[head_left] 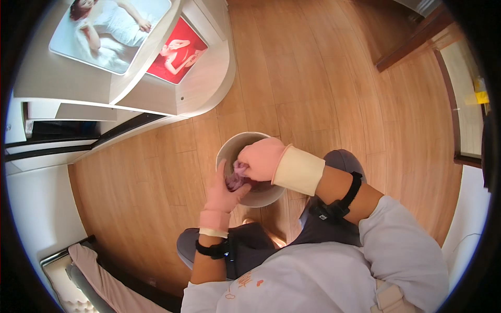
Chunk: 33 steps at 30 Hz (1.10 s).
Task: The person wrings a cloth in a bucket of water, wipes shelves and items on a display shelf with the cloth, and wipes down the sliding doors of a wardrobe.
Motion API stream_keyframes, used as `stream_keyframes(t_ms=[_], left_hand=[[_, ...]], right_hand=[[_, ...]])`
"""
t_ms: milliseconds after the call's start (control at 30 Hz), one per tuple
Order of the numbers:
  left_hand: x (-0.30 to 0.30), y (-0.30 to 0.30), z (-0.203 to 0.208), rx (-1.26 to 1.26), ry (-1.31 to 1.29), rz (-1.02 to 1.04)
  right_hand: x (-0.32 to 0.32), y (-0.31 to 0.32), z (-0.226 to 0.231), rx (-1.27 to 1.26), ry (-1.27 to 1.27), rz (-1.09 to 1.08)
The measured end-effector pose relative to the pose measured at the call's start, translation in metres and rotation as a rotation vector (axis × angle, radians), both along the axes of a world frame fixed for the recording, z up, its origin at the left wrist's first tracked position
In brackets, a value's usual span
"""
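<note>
A bunched-up purple cloth (237, 180) is held between my two hands over a white round bucket (263, 201), which stands on the floor in front of my knees. My right hand (262, 159), in a pink rubber glove with a cream cuff, closes its fingers on the upper part of the cloth. Gloved alike, my left hand (221, 194) wraps round the lower left side of the cloth, thumb on one side and fingers on the other. The inside of the bucket is largely covered by the gloves and the cloth.
A white shelf unit (209, 99) with a rounded end stands at the far left, bearing two portrait pictures, one pale (107, 39) and one red (177, 52). Pink fabric (107, 279) lies along the lower left. A dark wooden beam (412, 41) juts in at the far right.
</note>
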<state>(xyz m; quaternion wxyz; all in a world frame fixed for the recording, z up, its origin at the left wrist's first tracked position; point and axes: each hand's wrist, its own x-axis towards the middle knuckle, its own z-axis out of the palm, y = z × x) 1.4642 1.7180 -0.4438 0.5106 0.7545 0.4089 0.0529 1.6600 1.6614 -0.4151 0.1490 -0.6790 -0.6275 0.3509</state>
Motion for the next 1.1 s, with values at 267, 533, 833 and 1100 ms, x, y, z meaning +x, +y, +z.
stream_keyframes(t_ms=[267, 533, 833, 1100], left_hand=[[0.022, 0.016, -0.064, 0.113, 0.393, -0.027], [0.029, 0.005, -0.105, 0.182, 0.573, -0.359], [0.012, 0.006, -0.026, -0.224, 0.322, 0.126], [0.023, -0.035, 0.076, -0.418, -0.094, 0.256]], right_hand=[[-0.017, 0.003, -0.025, -0.036, -0.088, 0.153], [-0.023, 0.011, -0.046, -0.458, -0.103, 0.179], [-0.010, -0.004, -0.098, -0.266, 0.148, 0.229], [-0.013, -0.005, -0.133, -0.144, 0.313, 0.230]])
